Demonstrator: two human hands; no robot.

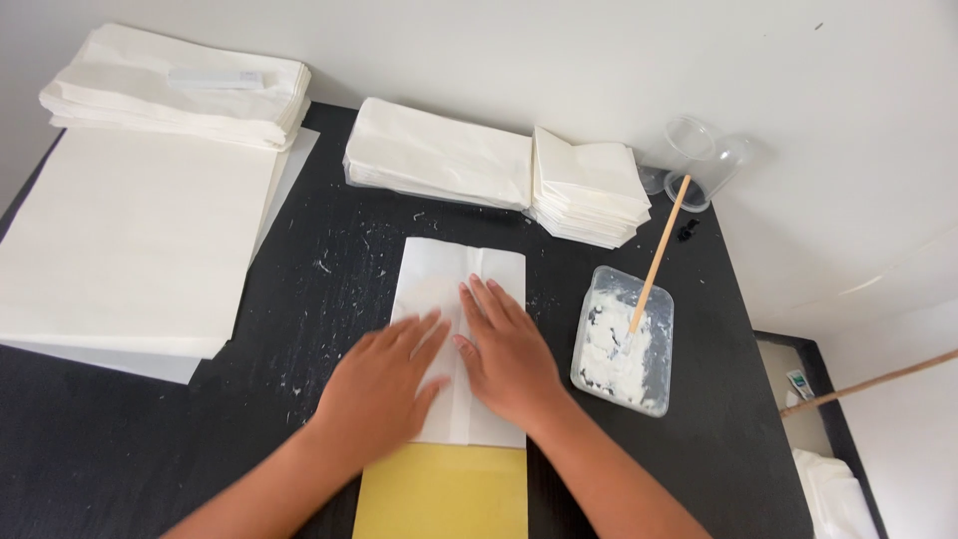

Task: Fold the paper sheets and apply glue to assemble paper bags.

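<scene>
A yellow sheet [444, 494] lies nearest, at the front edge of the black desk [150, 439], its far edge tucked under a folded white paper piece [461, 274] that runs away from the person at the middle of the desk. The white piece is long and narrow, with lengthwise creases and a folded flap along its centre. Both hands lie flat and open on it, palms down, gripping nothing: the left hand [384, 384] on its left half, the right hand [507, 354] just beside, fingers spread toward the far end. Right of the paper stands a clear plastic tray [624, 341] of white paste with a wooden stick [657, 258] leaning in it. Beyond are two stacks of folded white paper [494, 170], a clear cup [704, 160], and at left large white sheets [130, 240] with another stack [180, 90] on them. Dried white flecks dot the desk
</scene>
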